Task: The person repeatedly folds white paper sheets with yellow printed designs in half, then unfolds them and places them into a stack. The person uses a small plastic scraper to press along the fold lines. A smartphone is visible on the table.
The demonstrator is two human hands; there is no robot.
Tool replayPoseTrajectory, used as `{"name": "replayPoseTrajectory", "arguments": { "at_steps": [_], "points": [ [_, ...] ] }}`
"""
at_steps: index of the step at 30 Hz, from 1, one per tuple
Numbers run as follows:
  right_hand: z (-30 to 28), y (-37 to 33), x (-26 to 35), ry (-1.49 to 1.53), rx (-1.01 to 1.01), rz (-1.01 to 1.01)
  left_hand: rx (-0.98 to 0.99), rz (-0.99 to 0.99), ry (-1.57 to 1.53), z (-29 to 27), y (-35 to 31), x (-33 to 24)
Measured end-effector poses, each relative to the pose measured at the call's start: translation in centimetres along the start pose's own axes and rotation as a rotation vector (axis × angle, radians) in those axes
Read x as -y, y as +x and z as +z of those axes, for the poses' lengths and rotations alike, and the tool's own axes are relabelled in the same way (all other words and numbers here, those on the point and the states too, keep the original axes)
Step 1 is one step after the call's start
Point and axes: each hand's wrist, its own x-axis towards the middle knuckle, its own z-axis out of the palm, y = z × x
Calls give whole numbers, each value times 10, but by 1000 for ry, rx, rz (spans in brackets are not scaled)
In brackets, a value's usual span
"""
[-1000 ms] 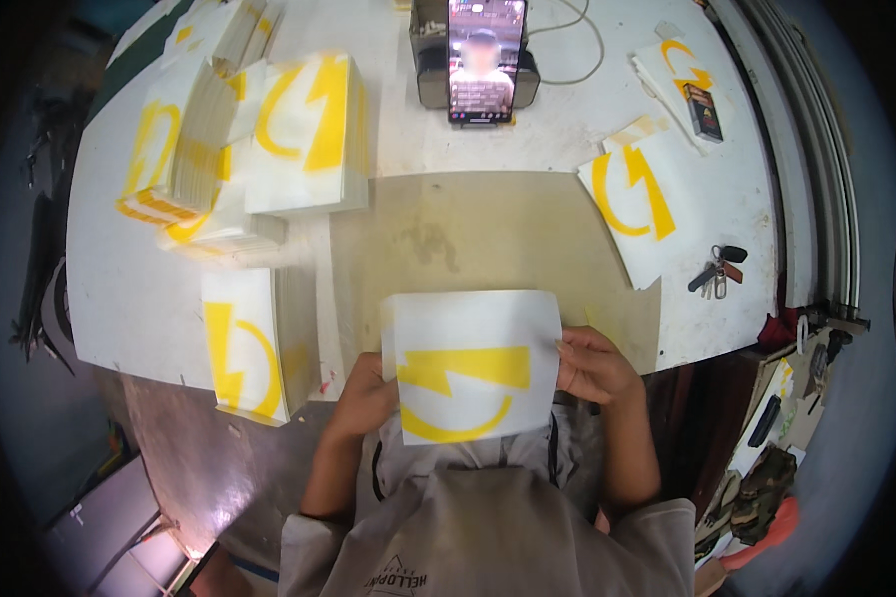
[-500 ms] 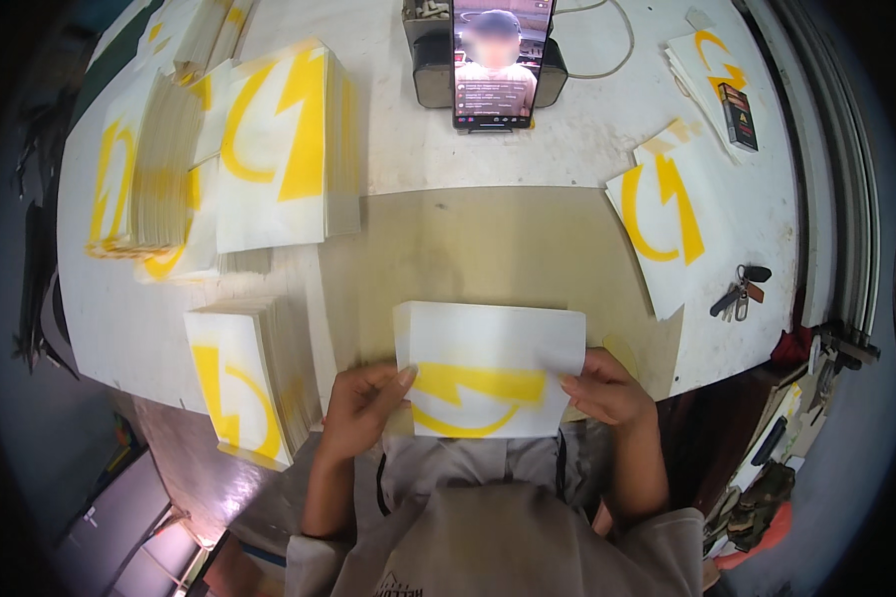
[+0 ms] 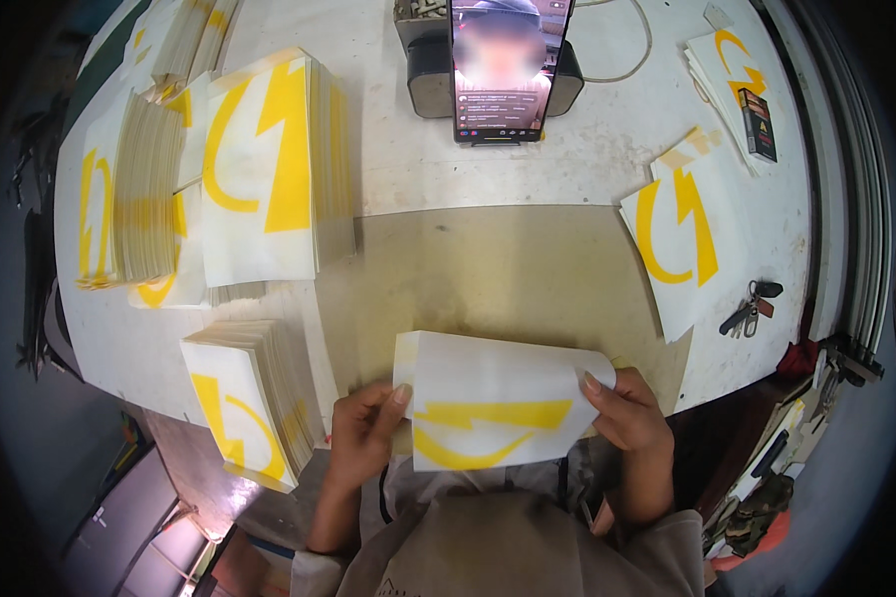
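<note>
White tabletop (image 3: 592,159) fills most of the frame, tan sheet (image 3: 498,259) lying on it at centre. Printed white paper (image 3: 503,368) is at lower centre, held up in front of the person's lap, yellow bolt-and-arc design along its lower part, right edge curling. Left hand (image 3: 363,433) pinches the paper's left edge, thumb on the near face, fingers mostly hidden behind. Right hand (image 3: 635,413) pinches the right edge, thumb also on the near face. Hands well apart, one per side.

Lower left: smaller stack (image 3: 239,398) with similar yellow print, near the left hand. Upper left: large stack (image 3: 259,169), leaning stack (image 3: 129,199) just beside it. Upper centre: phone (image 3: 508,85) propped upright, screen lit, dark grey box (image 3: 428,85) behind, pale cable (image 3: 649,45) looping right. Right side: loose printed sheets (image 3: 682,249), keys (image 3: 752,310) near them. Upper right: small black box (image 3: 757,124) resting on more printed papers (image 3: 715,90).
</note>
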Motion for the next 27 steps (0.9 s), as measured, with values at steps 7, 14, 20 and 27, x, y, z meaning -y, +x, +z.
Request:
{"name": "replayPoseTrajectory", "arguments": {
  "at_steps": [7, 14, 20, 27],
  "points": [
    [23, 6, 12, -53, -86, 80, -300, 390, -59, 10, -11, -2],
    [32, 18, 6, -142, -153, 120, 472, 98, -375, -5, 9, 15],
    [4, 13, -12, -59, 100, -238, 547, 181, -433, -1, 40, 11],
    [7, 6, -12, -464, -112, -273, 425, 124, -305, 14, 33, -18]
  ]
}}
